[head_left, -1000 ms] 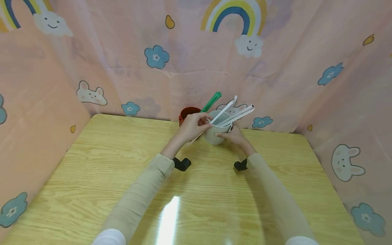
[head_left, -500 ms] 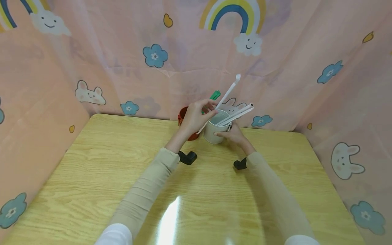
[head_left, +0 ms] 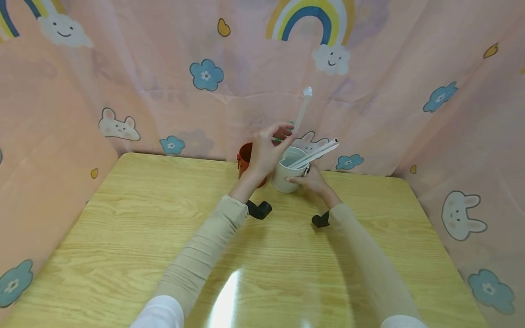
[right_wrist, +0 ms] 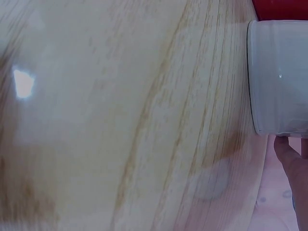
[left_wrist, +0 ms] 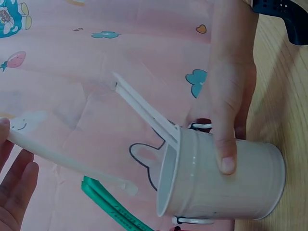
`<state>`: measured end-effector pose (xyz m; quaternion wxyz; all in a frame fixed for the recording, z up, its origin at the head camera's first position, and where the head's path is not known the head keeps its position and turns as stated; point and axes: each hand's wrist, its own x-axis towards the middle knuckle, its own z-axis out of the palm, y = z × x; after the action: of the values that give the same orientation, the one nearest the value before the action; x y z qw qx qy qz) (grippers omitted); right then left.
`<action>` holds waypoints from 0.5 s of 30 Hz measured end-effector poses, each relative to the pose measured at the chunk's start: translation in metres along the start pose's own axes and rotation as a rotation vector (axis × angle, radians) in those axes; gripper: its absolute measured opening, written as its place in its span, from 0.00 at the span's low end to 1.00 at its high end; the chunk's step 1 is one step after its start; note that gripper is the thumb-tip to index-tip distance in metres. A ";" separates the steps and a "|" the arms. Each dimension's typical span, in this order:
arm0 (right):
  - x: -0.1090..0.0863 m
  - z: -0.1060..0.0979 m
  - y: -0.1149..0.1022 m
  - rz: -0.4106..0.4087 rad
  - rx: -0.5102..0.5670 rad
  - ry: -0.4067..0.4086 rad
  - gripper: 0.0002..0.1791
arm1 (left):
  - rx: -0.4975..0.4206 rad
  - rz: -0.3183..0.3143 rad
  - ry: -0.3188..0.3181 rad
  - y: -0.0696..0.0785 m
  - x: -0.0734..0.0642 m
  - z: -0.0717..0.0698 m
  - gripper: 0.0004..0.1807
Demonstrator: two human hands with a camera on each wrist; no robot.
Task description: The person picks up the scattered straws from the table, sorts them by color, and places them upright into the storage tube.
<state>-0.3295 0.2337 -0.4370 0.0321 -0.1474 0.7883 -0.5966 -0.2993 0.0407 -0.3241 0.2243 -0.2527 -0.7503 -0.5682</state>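
My left hand point(head_left: 266, 148) pinches a white wrapped straw point(head_left: 302, 111) and holds it above the white bucket point(head_left: 285, 179). In the left wrist view, the straw's point(left_wrist: 62, 156) lower end hangs free outside the bucket's mouth, near a green bundle point(left_wrist: 113, 204). Thin white straws point(head_left: 317, 154) lean in the bucket toward the right. My right hand point(head_left: 315, 182) grips the bucket's right side, thumb point(left_wrist: 226, 156) on its wall. A red bucket point(head_left: 244, 159) stands just left of the white one, partly behind my left hand, which hides most of the green bundle in the head view.
The buckets stand on a wooden table point(head_left: 164, 218) near its back edge. A pink patterned cloth point(head_left: 164, 59) hangs close behind and along both sides. Black wrist mounts point(head_left: 259, 209) stick out by each sleeve.
My left hand has lifted the white straw up out of the white bucket, and it stands steeper now. My right hand keeps its grip on the bucket, which has barely moved.
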 end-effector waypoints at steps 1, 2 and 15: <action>0.000 0.000 0.000 0.001 0.001 0.000 0.50 | 0.002 0.004 -0.004 -0.001 0.000 0.001 0.13; 0.000 0.000 0.000 0.000 0.002 -0.001 0.51 | 0.008 0.006 -0.009 -0.003 -0.001 0.003 0.13; -0.003 0.000 -0.003 -0.006 -0.037 -0.033 0.56 | 0.067 -0.050 -0.079 -0.020 -0.012 0.019 0.15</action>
<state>-0.3266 0.2337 -0.4349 0.0406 -0.1604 0.7982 -0.5793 -0.3033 0.0525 -0.3513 0.1888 -0.2483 -0.7833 -0.5377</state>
